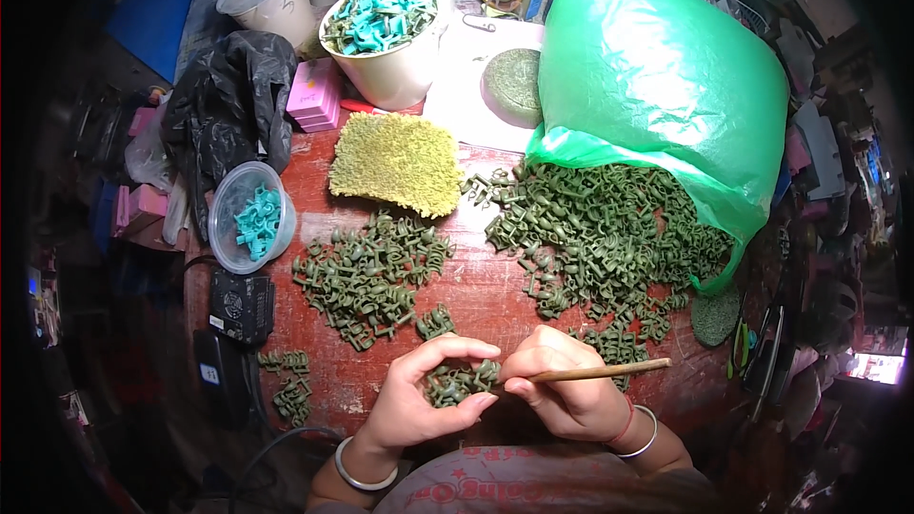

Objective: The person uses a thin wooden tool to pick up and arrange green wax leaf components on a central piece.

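Note:
My left hand (419, 395) curls around a small clump of dark-green moulded pieces (457, 383), thumb below and fingers above. My right hand (566, 388) pinches a thin stick-like tool with a wooden handle (609, 371); the handle points right and its working tip is hidden by my fingers. Both hands meet at the clump, near the table's front edge. Just beyond my left hand sits another small cluster of green pieces (434, 322). Farther off lies a loose pile of green pieces (367, 276), and a larger pile (600, 238) spreads to the right.
A full green plastic bag (666, 86) opens onto the larger pile. A yellow shaggy sponge (395, 162) lies mid-table. Behind it stands a white bucket (390, 76) of turquoise and green pieces. A clear tub (224, 219) holds turquoise pieces at left, near a black box (241, 306).

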A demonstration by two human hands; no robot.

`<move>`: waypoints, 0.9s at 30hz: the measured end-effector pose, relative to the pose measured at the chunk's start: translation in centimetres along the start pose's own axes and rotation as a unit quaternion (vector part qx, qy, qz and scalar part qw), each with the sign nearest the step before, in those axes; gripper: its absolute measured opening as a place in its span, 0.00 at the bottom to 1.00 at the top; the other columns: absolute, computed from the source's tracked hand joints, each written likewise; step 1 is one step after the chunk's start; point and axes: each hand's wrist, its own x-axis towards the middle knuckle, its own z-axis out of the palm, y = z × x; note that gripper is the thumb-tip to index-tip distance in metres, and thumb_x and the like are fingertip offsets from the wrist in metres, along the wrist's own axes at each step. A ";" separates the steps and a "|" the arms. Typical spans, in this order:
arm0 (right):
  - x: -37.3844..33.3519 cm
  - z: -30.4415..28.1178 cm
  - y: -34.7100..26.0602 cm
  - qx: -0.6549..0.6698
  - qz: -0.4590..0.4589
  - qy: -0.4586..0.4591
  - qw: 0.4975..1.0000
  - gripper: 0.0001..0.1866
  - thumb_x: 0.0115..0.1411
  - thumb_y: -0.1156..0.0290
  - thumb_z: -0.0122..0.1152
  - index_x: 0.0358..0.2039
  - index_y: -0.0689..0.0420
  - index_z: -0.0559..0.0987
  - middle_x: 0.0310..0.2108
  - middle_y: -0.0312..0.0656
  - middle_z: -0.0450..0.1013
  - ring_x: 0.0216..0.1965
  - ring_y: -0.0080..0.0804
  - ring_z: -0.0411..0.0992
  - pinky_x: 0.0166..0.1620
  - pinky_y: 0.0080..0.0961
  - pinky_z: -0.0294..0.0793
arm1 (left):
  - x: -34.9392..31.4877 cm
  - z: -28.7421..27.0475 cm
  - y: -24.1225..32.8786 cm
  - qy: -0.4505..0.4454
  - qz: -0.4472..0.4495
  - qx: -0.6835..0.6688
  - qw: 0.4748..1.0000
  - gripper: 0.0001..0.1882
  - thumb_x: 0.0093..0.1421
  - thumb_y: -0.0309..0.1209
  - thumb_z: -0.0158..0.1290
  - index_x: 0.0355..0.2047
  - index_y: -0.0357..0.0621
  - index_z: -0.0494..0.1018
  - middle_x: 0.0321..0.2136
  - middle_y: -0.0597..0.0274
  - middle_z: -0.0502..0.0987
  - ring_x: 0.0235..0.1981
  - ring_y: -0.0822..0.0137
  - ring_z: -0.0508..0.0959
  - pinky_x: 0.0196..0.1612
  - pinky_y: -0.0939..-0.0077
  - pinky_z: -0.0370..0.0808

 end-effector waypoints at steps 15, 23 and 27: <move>0.0 -0.2 -0.2 -0.017 0.004 0.005 1.000 0.03 0.60 0.77 0.61 0.35 0.60 0.76 0.29 0.42 0.71 0.30 0.40 0.71 0.35 0.32 0.72 | -0.1 0.2 0.5 0.012 -0.051 -0.042 0.998 0.23 0.51 0.19 0.65 0.49 0.35 0.75 0.41 0.62 0.77 0.43 0.74 0.76 0.49 0.78 0.72; -0.1 -0.2 -0.1 -0.012 0.012 0.001 1.000 0.03 0.61 0.78 0.60 0.35 0.60 0.76 0.30 0.42 0.72 0.31 0.39 0.72 0.35 0.32 0.72 | -0.2 0.1 0.5 0.008 -0.071 -0.065 0.995 0.24 0.51 0.18 0.65 0.50 0.36 0.74 0.41 0.62 0.77 0.42 0.75 0.76 0.45 0.81 0.74; 0.1 -0.3 -0.4 0.004 0.002 0.020 1.000 0.04 0.61 0.79 0.60 0.36 0.60 0.76 0.30 0.42 0.73 0.31 0.38 0.72 0.35 0.32 0.72 | -0.3 0.0 0.6 -0.001 -0.116 -0.124 0.985 0.23 0.55 0.16 0.61 0.52 0.36 0.72 0.41 0.63 0.74 0.40 0.74 0.77 0.35 0.83 0.78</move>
